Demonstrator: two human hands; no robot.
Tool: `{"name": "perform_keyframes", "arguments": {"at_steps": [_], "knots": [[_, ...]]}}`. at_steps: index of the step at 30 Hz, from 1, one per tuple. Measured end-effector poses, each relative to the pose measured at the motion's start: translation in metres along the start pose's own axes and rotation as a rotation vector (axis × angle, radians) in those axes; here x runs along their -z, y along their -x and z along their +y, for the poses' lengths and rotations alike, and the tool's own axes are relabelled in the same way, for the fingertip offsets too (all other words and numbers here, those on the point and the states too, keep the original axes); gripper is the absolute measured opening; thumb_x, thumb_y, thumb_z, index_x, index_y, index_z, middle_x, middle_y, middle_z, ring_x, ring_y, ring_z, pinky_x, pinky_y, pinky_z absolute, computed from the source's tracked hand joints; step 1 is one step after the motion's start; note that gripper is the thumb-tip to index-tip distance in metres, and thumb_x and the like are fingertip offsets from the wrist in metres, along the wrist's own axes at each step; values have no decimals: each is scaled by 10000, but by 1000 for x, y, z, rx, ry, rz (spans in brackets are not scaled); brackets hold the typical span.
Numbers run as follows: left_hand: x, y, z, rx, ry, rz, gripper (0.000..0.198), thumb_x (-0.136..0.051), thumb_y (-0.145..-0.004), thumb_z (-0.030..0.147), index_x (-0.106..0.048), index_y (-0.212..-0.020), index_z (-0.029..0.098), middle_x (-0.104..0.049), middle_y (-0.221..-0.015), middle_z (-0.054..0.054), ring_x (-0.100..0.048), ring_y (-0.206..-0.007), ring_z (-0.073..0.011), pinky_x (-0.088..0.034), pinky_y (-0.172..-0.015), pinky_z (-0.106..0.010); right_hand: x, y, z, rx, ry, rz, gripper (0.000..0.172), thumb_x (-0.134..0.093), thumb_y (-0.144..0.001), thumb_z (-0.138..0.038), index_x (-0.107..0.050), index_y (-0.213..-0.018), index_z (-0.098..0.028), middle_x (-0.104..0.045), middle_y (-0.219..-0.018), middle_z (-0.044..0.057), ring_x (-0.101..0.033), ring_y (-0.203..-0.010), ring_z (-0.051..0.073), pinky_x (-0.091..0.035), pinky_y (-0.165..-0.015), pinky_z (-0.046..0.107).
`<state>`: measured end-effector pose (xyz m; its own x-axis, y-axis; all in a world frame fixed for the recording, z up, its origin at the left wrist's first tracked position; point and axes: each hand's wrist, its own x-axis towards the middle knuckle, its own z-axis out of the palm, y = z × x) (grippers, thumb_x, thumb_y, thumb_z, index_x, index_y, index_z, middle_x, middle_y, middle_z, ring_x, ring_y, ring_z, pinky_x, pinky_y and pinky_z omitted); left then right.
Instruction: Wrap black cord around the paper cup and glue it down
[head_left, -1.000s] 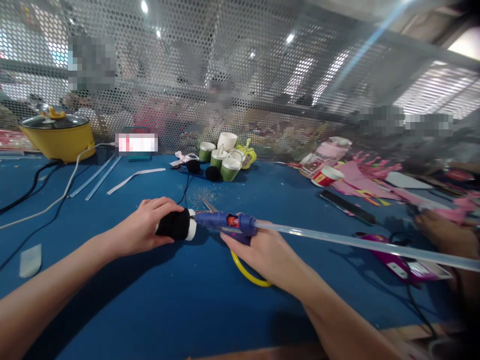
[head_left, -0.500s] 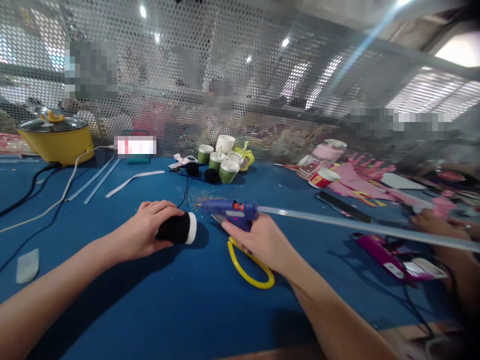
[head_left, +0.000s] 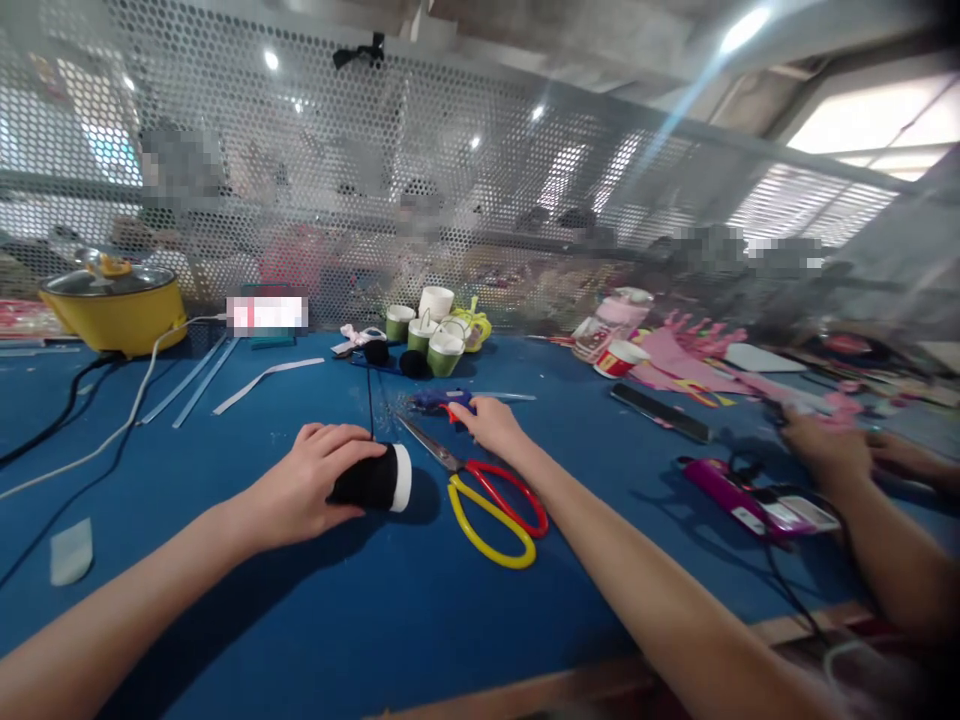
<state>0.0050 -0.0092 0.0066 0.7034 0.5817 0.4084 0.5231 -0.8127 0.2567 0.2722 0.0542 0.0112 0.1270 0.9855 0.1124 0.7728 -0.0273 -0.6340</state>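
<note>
Cylinder (head_left: 373, 479) of fuzzy black fabric gripped by left hand (head_left: 311, 487), right hand (head_left: 489, 422) clasping blue plastic glue gun (head_left: 433, 400)

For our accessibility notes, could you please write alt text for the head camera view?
On a blue table, the person's left hand grips a black cup with a white rim lying on its side, while the right hand rests on a blue glue gun. Red-and-yellow scissors lie beside the cup; another person's hands work at the far right.

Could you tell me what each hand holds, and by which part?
Left hand: black cup, around its side. Right hand: glue gun, at its rear.
</note>
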Motion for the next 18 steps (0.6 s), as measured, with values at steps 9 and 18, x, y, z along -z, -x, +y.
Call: {"name": "perform_keyframes", "arguments": {"at_steps": [9,18], "knots": [[-4,1,0,-29,-15,-2,547,-647,-685,166,-417,-1178,219,-506,-1207,-119,-489,-1072,-280,-337,-890,-441,-23,38,-69,201,-395,-547,463,-419,-808,-542,-653,-663,-170,-636,-700,40,-565,-694,150,-411,-648,281],[-2,2,-2,87,121,-4,607,-631,-724,285,-340,-1253,224,-514,-1218,-100,-488,-1100,-265,-371,-908,-425,-30,46,-69,143,-821,-334,191,-683,-620,-322,-597,-669,-158,-585,-665,-14,-490,-623,92,-376,-677,266]]}}
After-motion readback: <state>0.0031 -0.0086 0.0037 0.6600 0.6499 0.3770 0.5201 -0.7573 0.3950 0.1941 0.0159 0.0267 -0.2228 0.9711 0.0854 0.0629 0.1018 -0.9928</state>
